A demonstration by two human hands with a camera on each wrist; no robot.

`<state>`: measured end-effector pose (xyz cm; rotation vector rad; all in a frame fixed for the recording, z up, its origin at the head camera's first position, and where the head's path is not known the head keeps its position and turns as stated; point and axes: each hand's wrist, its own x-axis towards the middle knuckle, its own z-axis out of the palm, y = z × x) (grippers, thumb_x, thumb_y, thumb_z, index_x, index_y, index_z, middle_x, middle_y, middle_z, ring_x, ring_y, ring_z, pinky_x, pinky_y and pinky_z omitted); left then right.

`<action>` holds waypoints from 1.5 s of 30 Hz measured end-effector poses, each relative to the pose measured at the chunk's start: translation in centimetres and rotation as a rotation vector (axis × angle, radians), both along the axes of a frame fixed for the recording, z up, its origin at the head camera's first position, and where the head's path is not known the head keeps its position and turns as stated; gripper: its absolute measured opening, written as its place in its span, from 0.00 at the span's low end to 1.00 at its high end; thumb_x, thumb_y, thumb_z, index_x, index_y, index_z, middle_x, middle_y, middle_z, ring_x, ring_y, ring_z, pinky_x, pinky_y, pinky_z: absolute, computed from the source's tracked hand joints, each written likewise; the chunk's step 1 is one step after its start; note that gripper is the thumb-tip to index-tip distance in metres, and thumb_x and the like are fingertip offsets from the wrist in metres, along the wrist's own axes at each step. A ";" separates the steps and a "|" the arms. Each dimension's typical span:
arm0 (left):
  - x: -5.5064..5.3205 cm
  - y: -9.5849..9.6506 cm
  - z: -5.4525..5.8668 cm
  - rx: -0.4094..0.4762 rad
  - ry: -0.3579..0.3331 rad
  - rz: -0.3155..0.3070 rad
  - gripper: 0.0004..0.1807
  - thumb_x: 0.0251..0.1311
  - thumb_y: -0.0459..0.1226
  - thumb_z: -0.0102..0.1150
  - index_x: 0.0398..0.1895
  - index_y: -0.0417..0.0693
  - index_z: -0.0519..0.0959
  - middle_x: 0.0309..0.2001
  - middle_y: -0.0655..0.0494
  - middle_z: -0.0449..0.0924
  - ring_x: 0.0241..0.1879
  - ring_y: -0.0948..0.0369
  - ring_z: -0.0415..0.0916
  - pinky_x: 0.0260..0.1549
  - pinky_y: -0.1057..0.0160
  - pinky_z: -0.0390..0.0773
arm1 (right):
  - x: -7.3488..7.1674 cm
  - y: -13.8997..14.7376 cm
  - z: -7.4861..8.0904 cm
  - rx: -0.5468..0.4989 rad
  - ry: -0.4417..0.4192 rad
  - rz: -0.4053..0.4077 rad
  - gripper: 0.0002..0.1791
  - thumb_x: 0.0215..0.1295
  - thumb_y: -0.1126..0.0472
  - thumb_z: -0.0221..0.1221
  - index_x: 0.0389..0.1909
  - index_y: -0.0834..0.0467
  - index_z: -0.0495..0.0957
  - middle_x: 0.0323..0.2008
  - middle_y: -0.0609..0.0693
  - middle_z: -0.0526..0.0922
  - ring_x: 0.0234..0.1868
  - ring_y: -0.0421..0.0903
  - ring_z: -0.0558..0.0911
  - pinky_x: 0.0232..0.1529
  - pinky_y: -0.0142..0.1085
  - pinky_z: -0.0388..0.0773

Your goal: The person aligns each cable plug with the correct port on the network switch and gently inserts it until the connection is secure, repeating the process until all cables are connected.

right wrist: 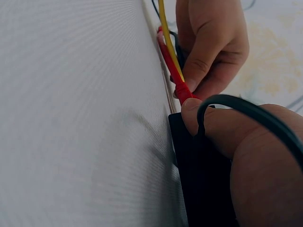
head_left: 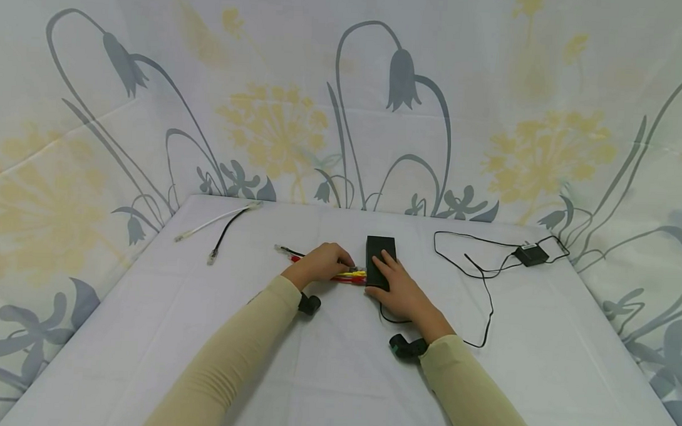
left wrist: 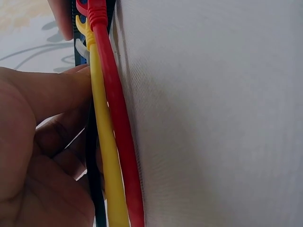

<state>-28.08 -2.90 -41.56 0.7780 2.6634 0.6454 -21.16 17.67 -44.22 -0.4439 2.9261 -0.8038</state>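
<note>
A black network switch (head_left: pixel 376 247) lies on the white table, ports facing left. My right hand (head_left: pixel 401 295) holds it, fingers over its top and right side, thumb at the near edge. A red network cable (left wrist: pixel 120 123) and a yellow network cable (left wrist: pixel 105 137) run leftward from its ports. Beside them, my left hand (head_left: pixel 323 261) pinches a black network cable (left wrist: pixel 92 165) just behind its pale plug (left wrist: pixel 81 48), which is close against the port side. The pinching fingertips are partly hidden behind the cables in the left wrist view.
At the back left lie a white cable (head_left: pixel 211 225) and a short black cable (head_left: pixel 224 235). A black power adapter (head_left: pixel 531 255) rests at the right, its thin cord (head_left: pixel 491 306) looping over the table towards the switch. Patterned fabric (head_left: pixel 366 145) hangs behind.
</note>
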 end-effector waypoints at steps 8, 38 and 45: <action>0.0 0.1 -0.2 0.007 -0.001 0.023 0.12 0.60 0.37 0.52 0.43 0.51 0.82 0.45 0.57 0.81 0.50 0.60 0.73 0.55 0.59 0.70 | 0.0 -0.1 0.1 -0.003 -0.010 -0.008 0.40 0.59 0.41 0.54 0.70 0.48 0.51 0.72 0.49 0.43 0.70 0.62 0.46 0.63 0.60 0.54; -0.4 -0.2 -0.4 0.030 0.019 -0.006 0.12 0.60 0.37 0.52 0.43 0.52 0.82 0.44 0.59 0.81 0.51 0.60 0.73 0.53 0.60 0.71 | 0.0 -0.1 0.1 0.007 0.006 0.005 0.41 0.59 0.40 0.54 0.70 0.49 0.51 0.72 0.50 0.43 0.70 0.64 0.46 0.62 0.60 0.54; -0.4 -0.3 -0.3 0.034 0.008 -0.008 0.12 0.61 0.38 0.52 0.44 0.53 0.82 0.45 0.60 0.81 0.52 0.60 0.73 0.53 0.61 0.71 | 0.1 -0.1 0.2 0.006 0.003 0.002 0.41 0.59 0.40 0.54 0.70 0.48 0.51 0.72 0.50 0.43 0.70 0.64 0.46 0.62 0.60 0.54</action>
